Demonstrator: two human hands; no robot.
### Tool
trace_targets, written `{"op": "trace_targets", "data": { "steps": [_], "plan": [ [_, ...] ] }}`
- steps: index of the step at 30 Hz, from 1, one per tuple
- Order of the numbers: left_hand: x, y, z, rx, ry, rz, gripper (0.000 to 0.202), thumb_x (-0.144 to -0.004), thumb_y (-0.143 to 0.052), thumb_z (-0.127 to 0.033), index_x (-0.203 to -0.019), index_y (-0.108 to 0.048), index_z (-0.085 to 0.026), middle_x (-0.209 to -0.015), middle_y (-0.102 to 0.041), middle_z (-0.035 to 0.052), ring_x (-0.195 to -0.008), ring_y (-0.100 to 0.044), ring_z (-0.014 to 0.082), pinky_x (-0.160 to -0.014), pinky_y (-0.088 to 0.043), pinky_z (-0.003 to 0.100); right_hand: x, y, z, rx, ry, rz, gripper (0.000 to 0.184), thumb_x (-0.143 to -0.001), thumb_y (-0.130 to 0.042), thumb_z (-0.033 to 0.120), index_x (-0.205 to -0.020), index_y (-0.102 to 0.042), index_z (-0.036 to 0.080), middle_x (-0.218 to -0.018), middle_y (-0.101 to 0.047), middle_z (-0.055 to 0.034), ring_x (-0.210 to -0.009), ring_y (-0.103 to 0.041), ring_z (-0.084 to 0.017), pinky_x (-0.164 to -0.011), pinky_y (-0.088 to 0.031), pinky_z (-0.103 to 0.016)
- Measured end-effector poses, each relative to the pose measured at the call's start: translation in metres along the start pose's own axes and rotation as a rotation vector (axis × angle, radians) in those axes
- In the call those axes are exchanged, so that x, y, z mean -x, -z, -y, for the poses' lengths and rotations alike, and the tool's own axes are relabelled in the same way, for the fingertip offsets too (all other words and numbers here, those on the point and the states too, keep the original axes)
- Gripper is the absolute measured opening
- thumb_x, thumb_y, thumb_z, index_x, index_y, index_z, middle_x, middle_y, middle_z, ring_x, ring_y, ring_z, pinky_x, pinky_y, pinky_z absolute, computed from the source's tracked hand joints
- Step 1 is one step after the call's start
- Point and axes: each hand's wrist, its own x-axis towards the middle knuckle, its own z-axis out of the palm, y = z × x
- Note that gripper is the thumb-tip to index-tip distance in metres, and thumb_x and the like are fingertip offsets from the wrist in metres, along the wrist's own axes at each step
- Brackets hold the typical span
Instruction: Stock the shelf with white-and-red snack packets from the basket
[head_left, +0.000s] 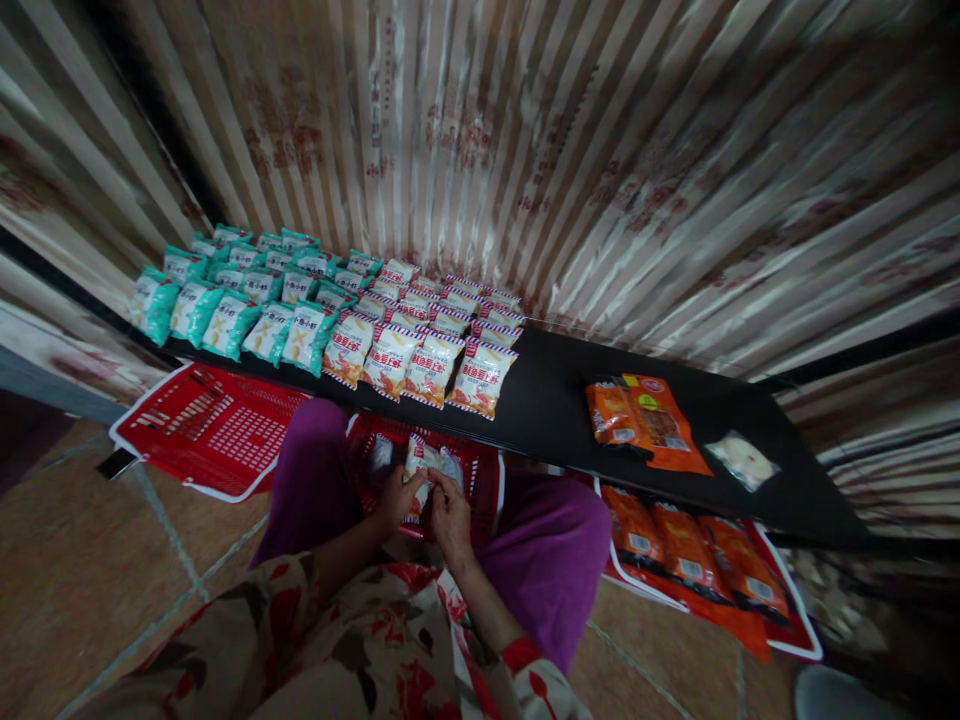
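Observation:
My left hand (396, 500) and my right hand (450, 507) both grip one white-and-red snack bag (417, 462) over my lap. The fingers of each hand are closed at the bag's sides. Right below is a red basket (489, 490) between my knees, with a few dim packets inside that I cannot make out. On the black shelf in front stand rows of similar white snack bags (433, 366) with striped edges. To their left, several teal snack bags (231, 325) are lined up in rows.
Orange packets (651, 420) and a small clear packet (742, 459) lie on the right part of the black shelf (555, 385). Another red basket (225, 430) sits at the left on the tiled floor. Under the shelf's right side, a basket holds orange packets (686, 550). A striped curtain (480, 150) hangs behind.

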Motion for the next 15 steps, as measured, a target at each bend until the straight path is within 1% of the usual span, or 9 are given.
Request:
{"op": "trace_targets", "data": {
  "steps": [6,10,15],
  "plan": [
    [0.000,0.002,0.002,0.109,0.084,0.067,0.051,-0.057,-0.071,-0.056,-0.081,-0.057,-0.013,-0.062,-0.063,0.0004,-0.059,-0.062,0.0176,-0.055,-0.046,0.026,-0.001,0.002,-0.002,0.008,-0.074,-0.045,0.031,-0.081,-0.047,0.035,-0.097,-0.068,0.019,-0.100,-0.069,-0.0073,-0.096,-0.061,-0.019,-0.091,-0.044,-0.033],
    [0.000,0.003,0.001,0.160,0.137,0.089,0.052,-0.057,-0.072,-0.054,-0.087,-0.058,-0.013,-0.061,-0.063,-0.0006,-0.058,-0.063,0.0179,-0.055,-0.047,0.027,-0.002,0.004,-0.006,-0.028,-0.162,-0.077,0.035,-0.077,-0.051,0.043,-0.097,-0.068,0.019,-0.101,-0.069,-0.0070,-0.093,-0.062,-0.020,-0.087,-0.045,-0.033],
    [0.001,0.004,-0.009,0.202,0.210,0.126,0.048,-0.060,-0.073,-0.050,-0.088,-0.060,-0.013,-0.063,-0.066,0.0019,-0.060,-0.065,0.0199,-0.057,-0.050,0.029,-0.003,0.009,-0.011,-0.046,-0.324,-0.150,0.043,-0.068,-0.056,0.048,-0.095,-0.069,0.018,-0.083,-0.071,-0.0056,-0.076,-0.063,-0.022,-0.075,-0.049,-0.034]
  ]
}}
